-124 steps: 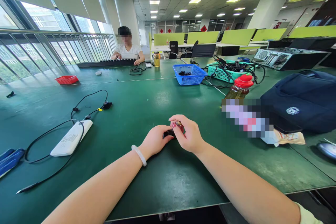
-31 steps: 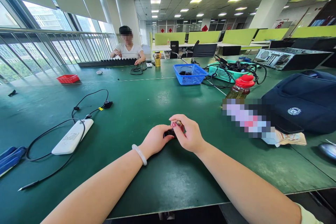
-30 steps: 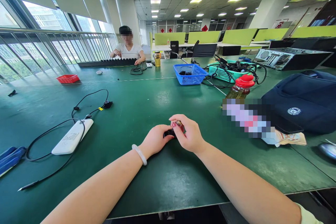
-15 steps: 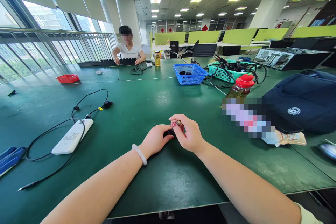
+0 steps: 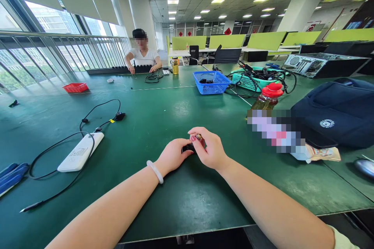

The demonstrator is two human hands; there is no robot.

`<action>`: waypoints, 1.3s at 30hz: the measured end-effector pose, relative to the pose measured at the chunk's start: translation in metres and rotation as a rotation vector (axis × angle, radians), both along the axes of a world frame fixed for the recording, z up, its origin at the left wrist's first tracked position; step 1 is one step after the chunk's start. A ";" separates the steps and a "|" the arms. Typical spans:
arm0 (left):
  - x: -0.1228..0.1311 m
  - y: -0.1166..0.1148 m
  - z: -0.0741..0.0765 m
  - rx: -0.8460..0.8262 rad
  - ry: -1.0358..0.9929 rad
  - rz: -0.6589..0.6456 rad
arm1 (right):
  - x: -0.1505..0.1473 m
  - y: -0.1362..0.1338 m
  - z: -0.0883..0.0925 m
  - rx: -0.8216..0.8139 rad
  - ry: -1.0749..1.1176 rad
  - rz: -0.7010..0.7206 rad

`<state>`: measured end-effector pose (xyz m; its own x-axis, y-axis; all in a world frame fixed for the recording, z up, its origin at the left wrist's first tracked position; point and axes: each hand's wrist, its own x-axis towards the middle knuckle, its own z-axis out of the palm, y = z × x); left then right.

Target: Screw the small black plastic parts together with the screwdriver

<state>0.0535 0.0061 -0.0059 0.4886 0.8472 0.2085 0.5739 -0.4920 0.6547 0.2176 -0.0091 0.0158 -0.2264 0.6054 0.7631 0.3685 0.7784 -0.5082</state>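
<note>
My left hand (image 5: 173,156) is closed on a small black part (image 5: 188,147), pinched between thumb and fingers close above the green table (image 5: 187,212). Against it my right hand (image 5: 212,151) is curled, its thumb and fingers gripping a small object with a rounded, brassy end (image 5: 199,136) and a reddish side. Most of that object is hidden by the fingers, so its kind does not show. The two hands almost touch, and the black part lies between them. A pale bangle (image 5: 155,171) circles my left wrist.
Left lie a white power bank (image 5: 81,151) with black cables and blue gloves (image 5: 12,175). Ahead are a blue basket (image 5: 212,82), a green basket (image 5: 248,79) of cables and a red tray (image 5: 75,87). A red-lidded bottle (image 5: 272,90) and dark bag (image 5: 336,113) stand right. A person (image 5: 143,54) sits opposite.
My hands and the things they hold keep the same position. Across the table, the other person's hands have shifted slightly.
</note>
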 end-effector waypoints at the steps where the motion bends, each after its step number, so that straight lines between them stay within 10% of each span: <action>1: 0.000 0.000 0.000 -0.002 0.003 0.003 | 0.000 0.000 0.000 0.001 0.002 0.002; 39: 0.000 0.001 -0.002 0.004 0.009 0.008 | -0.001 0.001 0.000 0.007 0.009 0.011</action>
